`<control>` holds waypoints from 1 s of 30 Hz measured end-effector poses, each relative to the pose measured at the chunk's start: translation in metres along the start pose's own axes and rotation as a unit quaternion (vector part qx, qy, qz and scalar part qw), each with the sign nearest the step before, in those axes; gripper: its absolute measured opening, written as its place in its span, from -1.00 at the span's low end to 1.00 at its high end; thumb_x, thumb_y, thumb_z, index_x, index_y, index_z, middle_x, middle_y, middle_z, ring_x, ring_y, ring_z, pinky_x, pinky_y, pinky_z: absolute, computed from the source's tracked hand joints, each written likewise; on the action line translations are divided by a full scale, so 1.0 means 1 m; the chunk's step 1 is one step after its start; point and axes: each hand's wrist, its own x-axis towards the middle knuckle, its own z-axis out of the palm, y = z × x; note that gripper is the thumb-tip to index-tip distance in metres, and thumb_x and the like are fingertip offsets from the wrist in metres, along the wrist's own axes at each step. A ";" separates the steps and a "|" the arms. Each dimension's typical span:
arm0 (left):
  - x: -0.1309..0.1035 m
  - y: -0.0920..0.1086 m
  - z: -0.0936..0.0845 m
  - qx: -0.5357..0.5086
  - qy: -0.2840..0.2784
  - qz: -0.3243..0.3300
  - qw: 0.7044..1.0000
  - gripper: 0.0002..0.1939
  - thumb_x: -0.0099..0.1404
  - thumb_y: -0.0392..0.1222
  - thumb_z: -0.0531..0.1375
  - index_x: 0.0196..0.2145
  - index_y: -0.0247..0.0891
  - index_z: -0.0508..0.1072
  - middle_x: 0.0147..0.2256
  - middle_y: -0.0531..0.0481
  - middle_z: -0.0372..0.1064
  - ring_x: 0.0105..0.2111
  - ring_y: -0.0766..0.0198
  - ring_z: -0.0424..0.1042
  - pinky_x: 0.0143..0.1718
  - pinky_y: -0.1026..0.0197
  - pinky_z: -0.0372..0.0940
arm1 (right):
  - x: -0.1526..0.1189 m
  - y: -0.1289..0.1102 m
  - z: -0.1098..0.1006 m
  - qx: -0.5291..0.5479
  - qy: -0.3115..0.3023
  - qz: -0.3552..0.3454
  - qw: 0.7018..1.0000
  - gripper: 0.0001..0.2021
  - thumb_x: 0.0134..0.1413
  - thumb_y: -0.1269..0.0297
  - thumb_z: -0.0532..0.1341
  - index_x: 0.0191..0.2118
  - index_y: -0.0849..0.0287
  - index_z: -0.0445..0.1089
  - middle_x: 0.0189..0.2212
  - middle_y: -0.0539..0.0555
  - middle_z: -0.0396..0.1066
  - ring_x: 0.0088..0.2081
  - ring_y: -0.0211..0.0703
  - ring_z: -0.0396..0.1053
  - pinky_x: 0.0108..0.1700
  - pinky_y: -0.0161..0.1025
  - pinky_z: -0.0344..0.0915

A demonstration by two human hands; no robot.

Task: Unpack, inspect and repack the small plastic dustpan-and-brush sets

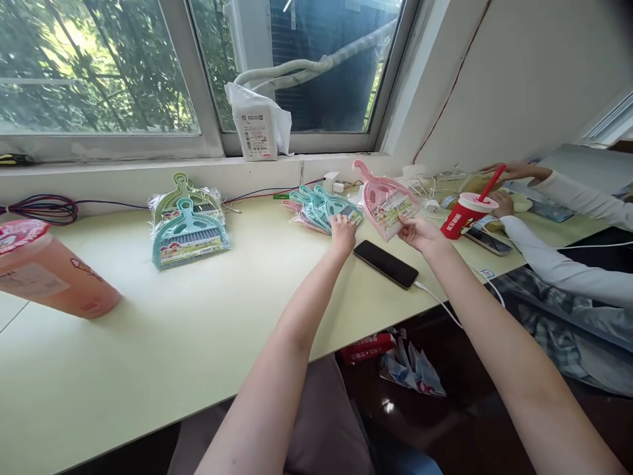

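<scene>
My right hand is closed on the lower edge of a pink dustpan-and-brush set in clear wrapping, held tilted above the table with its handle up to the left. My left hand lies with fingers apart on the near edge of a pile of wrapped teal dustpan sets. Pink edges show beneath that pile. Farther left, a teal dustpan set overlaps a green dustpan set, both wrapped.
A black phone with a white cable lies near my hands. A large pink drink cup stands left. On the right are a red cup, another phone and another person's arms. A bagged box sits on the windowsill.
</scene>
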 end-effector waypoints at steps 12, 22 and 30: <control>-0.004 0.037 -0.010 0.237 -0.120 -0.023 0.964 -0.65 0.27 -0.38 0.09 -0.05 -0.43 0.54 -0.06 -0.34 0.40 -0.04 -0.07 0.30 0.23 -0.37 -0.14 | -0.016 -0.009 0.001 0.013 0.027 0.018 0.999 -0.82 0.19 0.57 0.16 -0.35 0.16 0.39 -0.53 -0.07 0.45 -0.56 -0.39 0.39 -0.53 -0.49 0.37; 0.003 0.011 -0.017 0.110 -0.033 -0.146 0.983 -0.70 0.31 -0.36 0.04 -0.15 -0.34 0.55 0.02 -0.35 0.28 0.07 -0.10 0.21 0.02 -0.14 0.19 | -0.005 0.005 0.002 -0.001 0.015 0.050 0.999 -0.81 0.17 0.60 0.17 -0.22 0.19 0.44 -0.50 -0.05 0.48 -0.55 -0.38 0.40 -0.50 -0.48 0.37; -0.003 -0.002 -0.021 -0.065 0.118 -0.219 0.966 -0.72 0.36 -0.16 0.09 -0.10 -0.32 0.51 0.21 -0.35 0.02 0.19 -0.20 0.06 0.09 -0.10 0.20 | 0.025 0.040 0.048 -0.054 0.001 0.070 0.996 -0.84 0.12 0.62 0.18 -0.27 0.23 0.40 -0.48 -0.02 0.45 -0.54 -0.35 0.39 -0.49 -0.45 0.37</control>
